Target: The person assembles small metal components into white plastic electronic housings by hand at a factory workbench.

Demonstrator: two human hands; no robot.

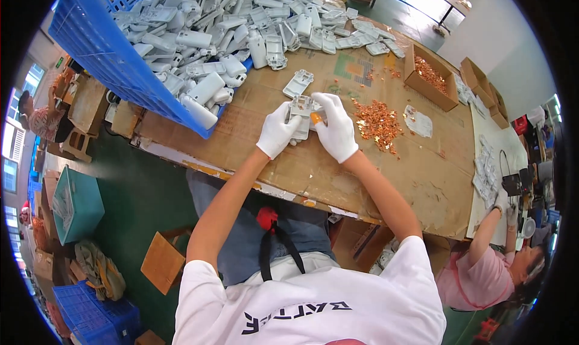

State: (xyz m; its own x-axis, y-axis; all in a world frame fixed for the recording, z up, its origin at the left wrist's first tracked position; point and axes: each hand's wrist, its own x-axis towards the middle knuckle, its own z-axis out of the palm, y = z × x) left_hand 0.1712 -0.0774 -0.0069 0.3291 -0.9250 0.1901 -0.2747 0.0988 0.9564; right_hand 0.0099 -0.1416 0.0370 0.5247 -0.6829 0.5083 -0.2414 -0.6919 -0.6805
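Both my hands wear white gloves and meet over the cardboard-covered table. My left hand (277, 131) is closed on the left side of a white plastic casing (300, 107) with its hollow side up. On the casing's right side, my right hand (335, 128) is closed with its fingertips at the edge; an orange cover (316, 118) sits on its thumb. Whether a small part is between those fingertips is too small to tell. Just beyond lies another open white casing (298, 83). To the right of my right hand is a heap of small copper-coloured metal pieces (378, 123).
A blue crate (129, 73) spills a large pile of white casings (223, 34) at the far left. A cardboard box (431, 79) holds more copper-coloured pieces. A clear plastic piece (418, 122) lies beside the heap. A co-worker (482, 266) in pink works at the right.
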